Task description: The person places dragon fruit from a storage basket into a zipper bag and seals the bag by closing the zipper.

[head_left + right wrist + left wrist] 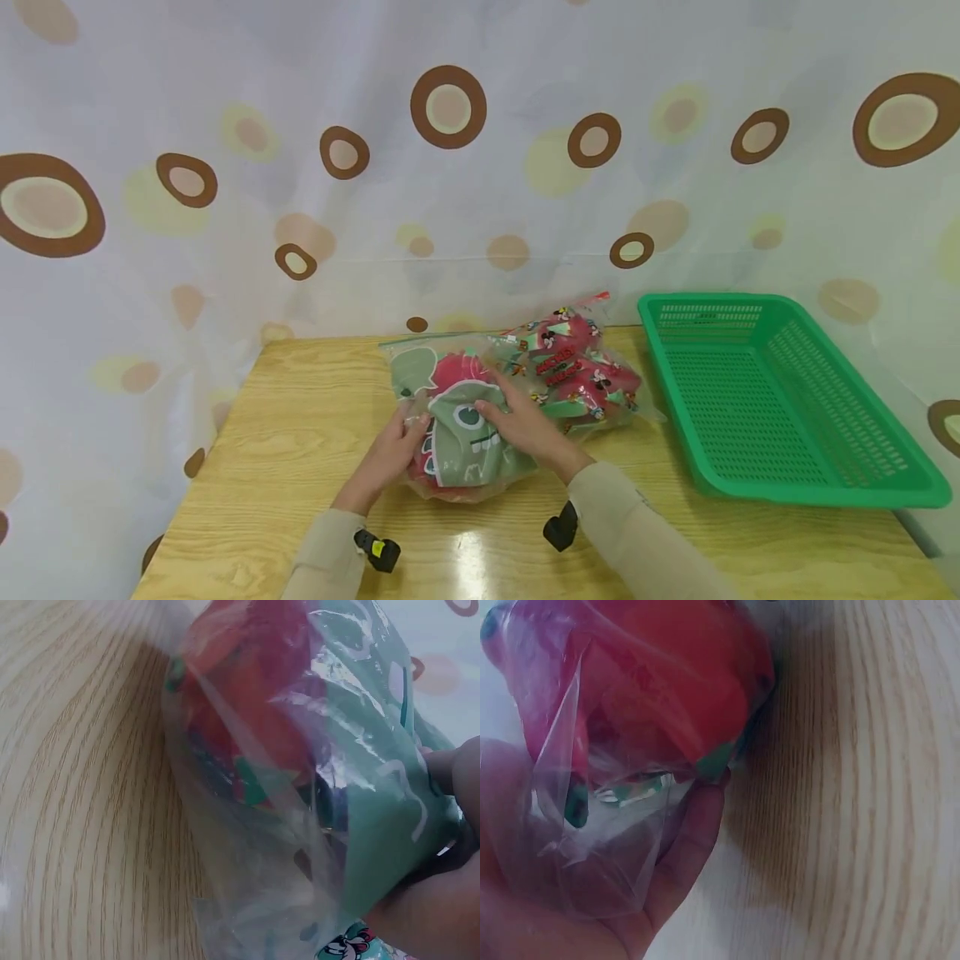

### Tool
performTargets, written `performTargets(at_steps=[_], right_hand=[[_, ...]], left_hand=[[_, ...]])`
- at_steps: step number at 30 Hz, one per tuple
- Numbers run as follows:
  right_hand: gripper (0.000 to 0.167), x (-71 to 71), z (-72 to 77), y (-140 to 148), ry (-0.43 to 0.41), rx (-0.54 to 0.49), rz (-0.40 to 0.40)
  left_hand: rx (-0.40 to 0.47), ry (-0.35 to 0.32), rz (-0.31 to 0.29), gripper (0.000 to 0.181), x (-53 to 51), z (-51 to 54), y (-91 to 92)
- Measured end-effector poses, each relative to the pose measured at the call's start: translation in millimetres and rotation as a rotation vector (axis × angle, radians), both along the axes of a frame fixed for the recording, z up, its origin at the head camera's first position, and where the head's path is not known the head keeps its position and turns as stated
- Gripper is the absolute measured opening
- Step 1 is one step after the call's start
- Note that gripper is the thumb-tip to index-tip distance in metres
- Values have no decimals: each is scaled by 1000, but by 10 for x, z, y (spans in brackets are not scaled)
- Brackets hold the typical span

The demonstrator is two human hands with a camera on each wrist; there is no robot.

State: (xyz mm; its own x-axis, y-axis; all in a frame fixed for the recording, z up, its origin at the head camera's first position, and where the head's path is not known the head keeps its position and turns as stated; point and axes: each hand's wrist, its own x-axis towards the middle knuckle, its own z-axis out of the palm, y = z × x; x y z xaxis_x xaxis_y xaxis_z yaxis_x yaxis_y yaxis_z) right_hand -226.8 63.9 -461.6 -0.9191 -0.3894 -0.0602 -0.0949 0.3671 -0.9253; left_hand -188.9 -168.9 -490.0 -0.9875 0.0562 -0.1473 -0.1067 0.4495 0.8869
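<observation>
A clear zip bag (471, 467) with a grey-green cartoon face printed on it stands tilted on the table, red and green things showing through its plastic. My left hand (392, 454) grips its left side, thumb on the front. My right hand (528, 423) grips the right side, its thumb over the printed face. In the left wrist view, the fingers (694, 851) reach under the bag's loose plastic edge. In the right wrist view, the bag (390, 817) is held at its green side. Just behind lies a second printed bag (581, 375) with round red things inside.
A green plastic basket (817, 493) with slotted sides stands on the right of the wooden table (300, 417). Behind the table hangs a white curtain (360, 225) patterned with brown rings.
</observation>
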Motion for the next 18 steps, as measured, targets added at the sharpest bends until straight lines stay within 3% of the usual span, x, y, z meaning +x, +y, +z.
performTargets(at_steps=[4,9,13,15,18], right_hand=[[70,-42,-67,-23,31,76,-23],[71,-97,-166,-95,56,129,-103],[70,-124,-271,-174,122,133,-148],[70,-125,-311,-204,145,138,-164],[69,-111,-337,-211,174,147,-182]], left_hand=[[-32,-15,58,52,-52,-16,22],[-97,70,157,53,-163,51,56],[-179,123,233,61,-160,137,91],[-268,185,248,61,-114,203,133],[-407,386,183,54,-17,324,246]])
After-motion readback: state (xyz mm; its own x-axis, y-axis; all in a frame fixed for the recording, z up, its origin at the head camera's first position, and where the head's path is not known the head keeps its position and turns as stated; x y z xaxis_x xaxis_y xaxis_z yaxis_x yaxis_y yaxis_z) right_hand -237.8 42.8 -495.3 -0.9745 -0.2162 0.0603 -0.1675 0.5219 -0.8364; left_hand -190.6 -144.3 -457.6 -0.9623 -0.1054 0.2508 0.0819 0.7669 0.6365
